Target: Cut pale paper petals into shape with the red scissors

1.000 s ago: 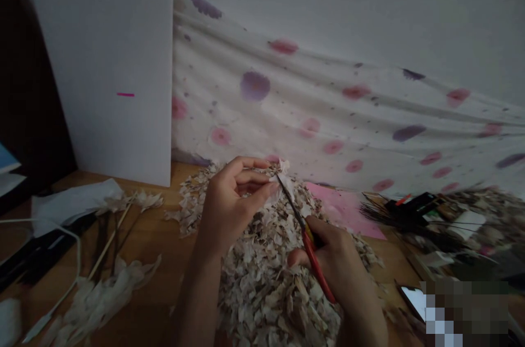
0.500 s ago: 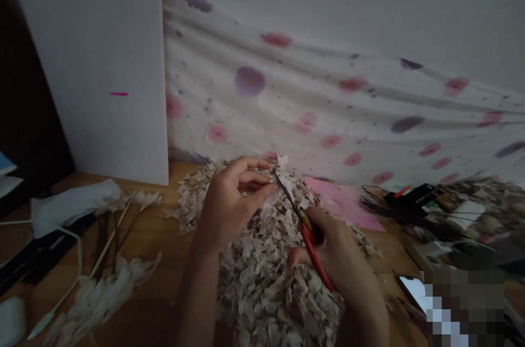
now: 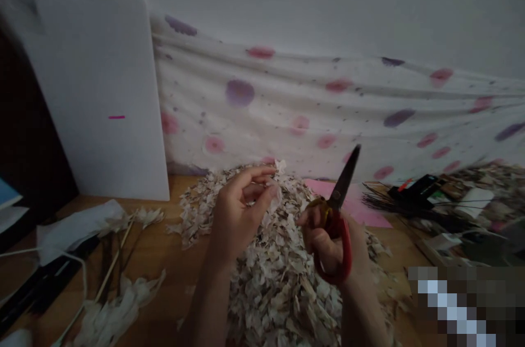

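The person's left hand (image 3: 240, 213) is drawn into a narrow pinch at the far side of a heap of pale, papery flakes (image 3: 270, 259), with its thumb and fingertips close together beside a pale scrap (image 3: 274, 199). The scrap blends into the heap, so it is hard to tell whether the hand is gripping it or only touching it. The right hand (image 3: 328, 240) is closed around the red handles of a pair of scissors (image 3: 338, 229), which it holds up with the dark blades (image 3: 345, 177) shut and pointing far and slightly right. The blades stand clear of the scrap, just to the right of the left hand. The work in hand appears to be cutting by hand, but no cut is under way at this instant. Any further cut would call for bringing the blades back to the scrap.

The heap sits on a wooden table (image 3: 176, 287), in front of a white foam board (image 3: 94, 106) and a cloth printed with pink and purple blooms (image 3: 287, 109). A pink sheet (image 3: 348, 202) lies just right of the heap. Further right is a dark bundle of thin bristles (image 3: 381, 202), while thin wooden sticks (image 3: 115, 259) and white papery pieces (image 3: 123, 303) lie to the left.
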Demonstrator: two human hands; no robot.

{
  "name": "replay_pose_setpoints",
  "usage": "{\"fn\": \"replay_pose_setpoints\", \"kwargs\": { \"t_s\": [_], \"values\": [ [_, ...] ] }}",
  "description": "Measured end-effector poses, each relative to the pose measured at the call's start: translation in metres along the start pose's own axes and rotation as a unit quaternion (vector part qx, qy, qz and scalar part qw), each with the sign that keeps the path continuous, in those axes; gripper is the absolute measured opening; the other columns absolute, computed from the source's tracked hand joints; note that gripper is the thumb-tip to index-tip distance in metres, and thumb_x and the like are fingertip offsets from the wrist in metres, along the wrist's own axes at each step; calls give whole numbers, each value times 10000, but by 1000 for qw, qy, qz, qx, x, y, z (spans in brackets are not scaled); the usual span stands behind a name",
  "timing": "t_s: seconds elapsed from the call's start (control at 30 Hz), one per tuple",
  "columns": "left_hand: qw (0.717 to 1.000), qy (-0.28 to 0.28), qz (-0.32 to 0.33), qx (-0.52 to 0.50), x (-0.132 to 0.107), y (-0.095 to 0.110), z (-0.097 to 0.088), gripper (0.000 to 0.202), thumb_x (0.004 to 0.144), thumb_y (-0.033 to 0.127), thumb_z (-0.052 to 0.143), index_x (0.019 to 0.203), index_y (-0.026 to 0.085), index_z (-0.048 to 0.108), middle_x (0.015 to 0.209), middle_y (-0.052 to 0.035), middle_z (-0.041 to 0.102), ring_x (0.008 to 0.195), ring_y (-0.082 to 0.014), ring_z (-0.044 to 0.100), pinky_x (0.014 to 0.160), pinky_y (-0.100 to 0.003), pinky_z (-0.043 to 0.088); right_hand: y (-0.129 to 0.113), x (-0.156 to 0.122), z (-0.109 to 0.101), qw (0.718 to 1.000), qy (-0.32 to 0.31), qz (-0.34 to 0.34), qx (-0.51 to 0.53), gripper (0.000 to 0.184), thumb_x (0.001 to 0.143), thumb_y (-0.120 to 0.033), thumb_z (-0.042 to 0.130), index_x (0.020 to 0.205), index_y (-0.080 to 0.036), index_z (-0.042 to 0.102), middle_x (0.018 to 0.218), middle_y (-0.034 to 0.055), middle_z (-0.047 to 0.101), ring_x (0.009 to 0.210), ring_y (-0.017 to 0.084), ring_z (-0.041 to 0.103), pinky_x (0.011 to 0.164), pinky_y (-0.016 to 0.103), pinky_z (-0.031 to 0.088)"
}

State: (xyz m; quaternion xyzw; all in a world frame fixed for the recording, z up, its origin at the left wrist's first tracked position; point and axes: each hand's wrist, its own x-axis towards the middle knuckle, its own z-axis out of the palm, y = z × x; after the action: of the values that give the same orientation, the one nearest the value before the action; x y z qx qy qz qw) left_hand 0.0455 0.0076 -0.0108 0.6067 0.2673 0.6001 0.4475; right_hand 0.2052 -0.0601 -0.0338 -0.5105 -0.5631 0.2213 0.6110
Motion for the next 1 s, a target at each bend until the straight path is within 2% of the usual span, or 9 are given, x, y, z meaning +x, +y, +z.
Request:
{"fn": "replay_pose_setpoints", "kwargs": {
  "t_s": [0.07, 0.17, 0.33, 0.43, 0.53, 0.67, 0.77, 0.9, 1.0],
  "values": [
    [999, -6, 26, 17, -4, 1, 7, 201, 859, 206, 708, 1050, 264, 721, 957, 20, 727, 832, -79, 706, 764, -135, 554, -5, -2, 10, 998, 24, 7, 63, 447, 688, -482, 824, 705, -216, 465, 769, 44, 697, 438, 90, 472, 416, 227, 392],
    [999, -19, 42, 22, -9, 3, 17, 205, 850, 185, 719, 1033, 276, 727, 949, 29, 738, 870, -81, 708, 815, -136, 553, -16, -4, 21, 995, 62, 9, 74, 417, 716, -367, 817, 666, -217, 430, 724, 21, 670, 455, 82, 482, 425, 210, 402],
    [1000, -14, -6, -11, -13, 4, 27, 158, 823, 202, 750, 973, 242, 720, 885, 21, 739, 824, -90, 718, 761, -139, 570, -24, -7, 16, 996, 67, 12, 63, 353, 763, -323, 758, 684, -220, 430, 700, 6, 654, 452, 75, 472, 412, 198, 396],
    [999, -2, -31, -21, -15, 8, 31, 156, 796, 217, 772, 940, 208, 713, 856, 1, 738, 799, -110, 723, 729, -158, 581, -23, -7, 9, 996, 78, 7, 37, 342, 780, -322, 742, 676, -216, 434, 704, 17, 663, 474, 77, 488, 431, 197, 403],
    [1000, -2, -26, -11, -16, 10, 33, 186, 790, 217, 768, 966, 197, 708, 886, -15, 735, 799, -122, 720, 731, -183, 585, -20, -5, 3, 993, 114, 3, 31, 347, 790, -344, 738, 687, -220, 432, 723, 21, 670, 462, 76, 486, 420, 204, 391],
    [998, -56, -12, 28, -18, 12, 33, 217, 832, 182, 707, 1047, 212, 692, 1021, -32, 731, 830, -120, 702, 770, -211, 578, -16, -6, -2, 988, 155, 6, 11, 358, 822, -384, 741, 720, -223, 438, 819, 39, 694, 488, 89, 521, 446, 226, 428],
    [993, -102, -2, 51, -18, 12, 34, 228, 847, 166, 681, 1069, 215, 693, 1054, -43, 735, 837, -127, 696, 786, -230, 576, -18, -9, -4, 986, 166, 10, -1, 383, 807, -408, 771, 717, -220, 450, 867, 51, 706, 526, 105, 548, 473, 237, 458],
    [988, -136, -43, 61, -16, 12, 36, 173, 848, 209, 698, 1020, 206, 715, 955, -47, 749, 850, -157, 713, 771, -248, 583, -24, -9, -6, 984, 177, 2, -5, 402, 771, -447, 796, 687, -213, 481, 793, 55, 706, 520, 115, 547, 445, 225, 431],
    [988, -125, -87, 34, -16, 11, 39, 118, 833, 247, 725, 942, 203, 741, 873, -29, 748, 811, -145, 713, 725, -215, 574, -21, -7, -10, 986, 163, -13, 13, 402, 793, -497, 758, 706, -225, 475, 806, 55, 708, 501, 118, 540, 449, 243, 446]
  ]
}}
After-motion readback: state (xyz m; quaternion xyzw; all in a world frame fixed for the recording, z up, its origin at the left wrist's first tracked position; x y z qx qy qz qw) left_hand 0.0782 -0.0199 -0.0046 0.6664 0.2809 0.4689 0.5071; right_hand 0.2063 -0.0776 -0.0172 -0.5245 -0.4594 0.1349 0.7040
